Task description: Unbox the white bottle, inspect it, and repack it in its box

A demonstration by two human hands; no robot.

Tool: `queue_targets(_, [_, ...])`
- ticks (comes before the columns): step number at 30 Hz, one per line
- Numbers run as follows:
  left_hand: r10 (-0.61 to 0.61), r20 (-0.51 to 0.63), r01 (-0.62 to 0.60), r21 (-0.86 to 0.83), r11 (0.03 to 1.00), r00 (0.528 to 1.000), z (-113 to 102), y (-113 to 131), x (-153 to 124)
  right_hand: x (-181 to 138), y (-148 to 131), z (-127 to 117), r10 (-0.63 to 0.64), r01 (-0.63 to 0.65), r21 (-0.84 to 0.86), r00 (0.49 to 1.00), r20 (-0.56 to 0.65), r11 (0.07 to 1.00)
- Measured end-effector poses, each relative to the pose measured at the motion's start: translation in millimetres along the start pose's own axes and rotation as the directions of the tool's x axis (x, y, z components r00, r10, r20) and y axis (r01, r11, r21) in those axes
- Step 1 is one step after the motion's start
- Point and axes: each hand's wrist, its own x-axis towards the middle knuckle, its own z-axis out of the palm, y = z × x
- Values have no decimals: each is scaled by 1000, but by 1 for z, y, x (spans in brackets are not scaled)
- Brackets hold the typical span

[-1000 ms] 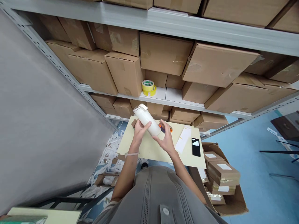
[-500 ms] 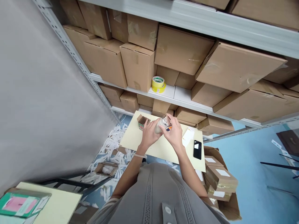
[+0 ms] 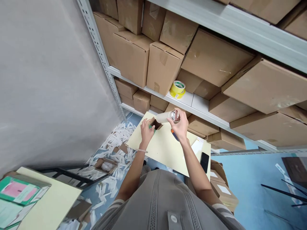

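Observation:
My right hand (image 3: 181, 125) grips a frosted, whitish cylinder (image 3: 163, 117) by its shiny silver end. The cylinder is tilted, and its other end points left over a small open cardboard box (image 3: 157, 125) with green on its side. My left hand (image 3: 146, 131) is at the left side of that box, with thumb and fingers about its near corner. An orange and dark blue item (image 3: 174, 134) lies on the pale yellow table (image 3: 165, 150) under my right hand, partly hidden by it.
A black phone (image 3: 204, 162) and a white paper (image 3: 197, 146) lie at the table's right. Tape rolls (image 3: 177, 89) sit on the shelf ahead, among several cardboard boxes (image 3: 165, 65). White paper strips (image 3: 120, 134) cover the floor at left. A second table (image 3: 59, 198) holds green-and-pink packages (image 3: 20, 191).
My left hand has let go of the cylinder and moved left to the small box. My right hand now holds the cylinder alone, tilted toward the box. The view has turned.

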Motion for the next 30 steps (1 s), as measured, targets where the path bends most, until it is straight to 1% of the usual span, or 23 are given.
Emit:
queue_targets(2, [-32, 23, 31, 34, 999, 999, 15, -8, 2, 3, 5, 13, -20, 20, 1, 999, 33, 1000])
queue_targets(7, [-37, 108, 28, 79, 996, 993, 49, -20, 1, 1, 28, 45, -19, 23, -23, 988, 151, 999])
queue_targets(10, [-56, 132, 47, 69, 996, 990, 61, -33, 0, -1, 42, 61, -4, 10, -29, 977, 211, 1000])
queue_targets(13, [-72, 138, 65, 54, 996, 988, 66, -46, -2, -2, 49, 71, 11, -3, -32, 968, 251, 999])
queue_targets(16, [-88, 127, 83, 47, 995, 988, 67, -51, -2, 2, 47, 72, 10, 20, -97, 953, 303, 995])
queue_targets(19, [-92, 119, 89, 34, 995, 989, 67, -51, -2, 7, 42, 69, 18, 54, -196, 937, 350, 979])
queue_targets(21, [-98, 106, 95, 30, 995, 990, 68, -50, -3, 12, 38, 67, 22, 68, -224, 926, 377, 972])
queue_targets(23, [-101, 101, 99, 33, 995, 990, 69, -50, -4, 16, 37, 64, 17, 75, -209, 914, 405, 975])
queue_targets(26, [-98, 107, 93, 54, 994, 989, 71, -50, -5, 21, 35, 60, -10, 76, -137, 904, 427, 988])
queue_targets(30, [-95, 105, 88, 69, 994, 990, 73, -51, -5, 21, 36, 60, -49, 91, -72, 892, 449, 993])
